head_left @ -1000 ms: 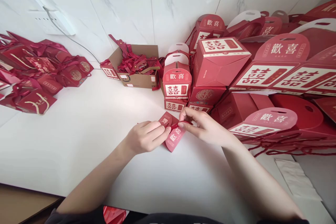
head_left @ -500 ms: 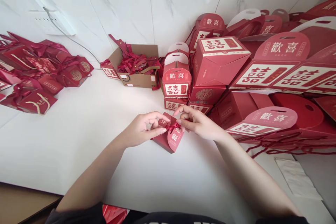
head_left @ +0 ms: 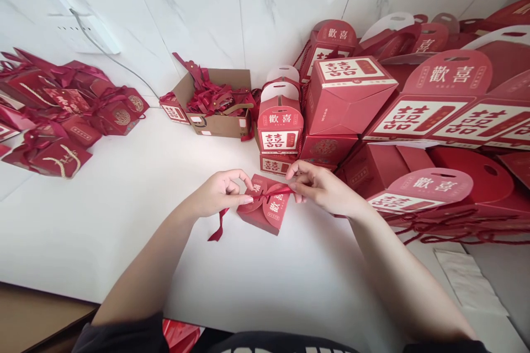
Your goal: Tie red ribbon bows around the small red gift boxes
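Note:
A small red gift box (head_left: 260, 216) with printed characters lies on the white table, its two rounded flaps meeting on top. A dark red ribbon (head_left: 271, 193) stretches taut across those flaps. My left hand (head_left: 221, 192) pinches the ribbon between thumb and fingers over the box's left side, and a loose tail hangs below it to the table. At the right side, my right hand (head_left: 317, 186) has its fingers closed on the other part of the ribbon. Part of the box's right side and far edge lies close to my right fingers.
A cardboard box (head_left: 219, 124) full of red ribbons stands against the tiled wall. Stacked red boxes (head_left: 439, 83) with handles crowd the right side. Red bags (head_left: 58, 157) with bows are piled at the left. A folded white paper (head_left: 467, 276) lies at the right.
My hands have moved apart, drawing the bunched ribbon out straight across the box. A loose ribbon tail now shows below my left hand. The box has turned slightly.

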`<state>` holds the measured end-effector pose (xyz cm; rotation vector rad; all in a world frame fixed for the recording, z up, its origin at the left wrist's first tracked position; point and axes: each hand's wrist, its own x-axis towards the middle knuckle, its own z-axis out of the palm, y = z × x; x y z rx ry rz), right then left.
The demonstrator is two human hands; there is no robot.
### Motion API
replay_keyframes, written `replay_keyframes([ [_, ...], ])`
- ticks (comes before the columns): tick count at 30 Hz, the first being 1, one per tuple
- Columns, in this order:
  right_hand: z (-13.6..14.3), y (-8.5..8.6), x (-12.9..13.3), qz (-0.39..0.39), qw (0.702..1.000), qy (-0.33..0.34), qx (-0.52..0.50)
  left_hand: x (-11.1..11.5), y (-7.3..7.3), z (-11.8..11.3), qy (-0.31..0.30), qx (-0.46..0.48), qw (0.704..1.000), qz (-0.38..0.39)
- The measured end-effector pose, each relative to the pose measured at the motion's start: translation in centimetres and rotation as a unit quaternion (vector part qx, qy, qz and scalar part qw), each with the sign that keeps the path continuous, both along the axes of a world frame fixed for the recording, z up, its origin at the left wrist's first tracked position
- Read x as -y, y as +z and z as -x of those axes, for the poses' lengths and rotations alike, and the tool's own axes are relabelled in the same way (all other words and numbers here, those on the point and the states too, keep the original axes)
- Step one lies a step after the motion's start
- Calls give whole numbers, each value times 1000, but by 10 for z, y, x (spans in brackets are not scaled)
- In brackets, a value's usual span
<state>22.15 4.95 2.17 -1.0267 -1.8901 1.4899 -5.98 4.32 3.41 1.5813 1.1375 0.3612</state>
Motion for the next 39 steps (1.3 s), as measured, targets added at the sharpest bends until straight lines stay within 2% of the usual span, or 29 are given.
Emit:
replay_keyframes([
  [5,4,-1,0,18,1000,11,19,-2,12,9,-19,-49,998,40],
  [9,7,-5,0,-40,996,-10,80,2,23,11,-60,-82,992,73],
  [12,8,-6,0,-84,988,-21,126,5,25,11,-109,-73,987,90],
  [15,9,-4,1,-105,983,-28,145,7,24,7,-131,-59,986,86],
  [18,10,1,3,-108,982,-12,153,10,22,1,-111,-65,989,76],
  [22,11,11,7,-74,988,67,120,14,18,-7,-36,-77,996,27],
  [25,9,19,11,-55,991,99,76,14,17,-8,-28,-79,996,0],
  [29,6,21,14,-5,994,92,56,9,20,-2,-25,-75,997,-12],
  [32,6,16,11,35,992,91,75,8,17,0,-14,-85,996,16],
  [36,8,10,7,20,993,100,61,8,6,-4,-2,-117,992,41],
  [39,7,10,6,19,993,99,56,8,3,-9,-26,-88,996,23],
])
